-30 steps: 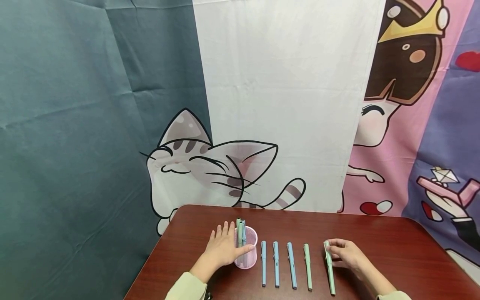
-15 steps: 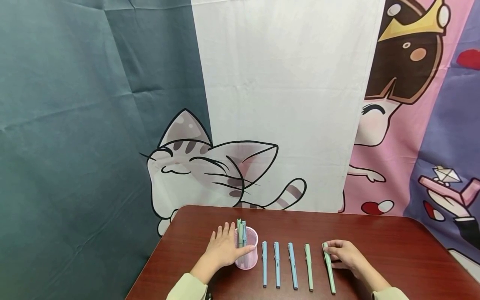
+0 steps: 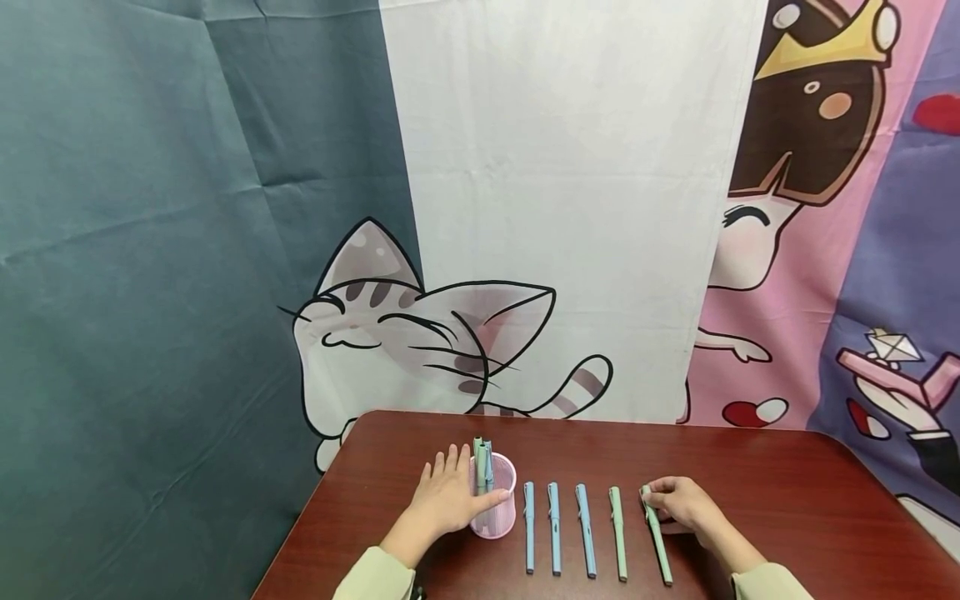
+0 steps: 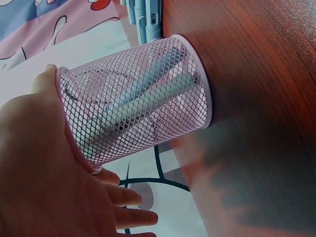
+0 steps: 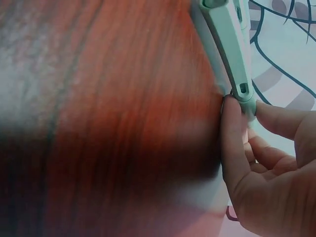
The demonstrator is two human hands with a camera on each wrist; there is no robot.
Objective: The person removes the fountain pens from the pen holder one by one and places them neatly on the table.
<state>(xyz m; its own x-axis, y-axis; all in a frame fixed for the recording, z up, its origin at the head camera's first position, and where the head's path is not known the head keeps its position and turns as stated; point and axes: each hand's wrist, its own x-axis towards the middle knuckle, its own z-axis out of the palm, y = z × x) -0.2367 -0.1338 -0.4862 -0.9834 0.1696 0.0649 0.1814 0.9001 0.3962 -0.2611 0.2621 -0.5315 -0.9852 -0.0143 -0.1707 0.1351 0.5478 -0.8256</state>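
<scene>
My left hand (image 3: 447, 500) rests against a pink mesh pen cup (image 3: 505, 504), thumb across its near side and the other fingers straight. Upright in the cup stand a few green and blue pens (image 3: 481, 471). In the left wrist view, my palm (image 4: 44, 163) meets the rim of the cup (image 4: 138, 98). Further right, my right hand (image 3: 686, 504) pinches the far end of a green pen (image 3: 658, 546) between thumb and fingers. The right wrist view shows the fingertips on that green pen (image 5: 229, 49); whether its end is raised off the table, I cannot tell.
Between the hands, a blue pen (image 3: 528, 529), a second blue pen (image 3: 554, 529), a third blue pen (image 3: 586, 532) and another green pen (image 3: 617, 533) lie in a row. The brown table (image 3: 795, 492) ends at a printed cloth (image 3: 570, 208) behind.
My right hand has shifted slightly left, taking the pinched end of the green pen with it, so the pen slants more. The left hand and the cup hold their place.
</scene>
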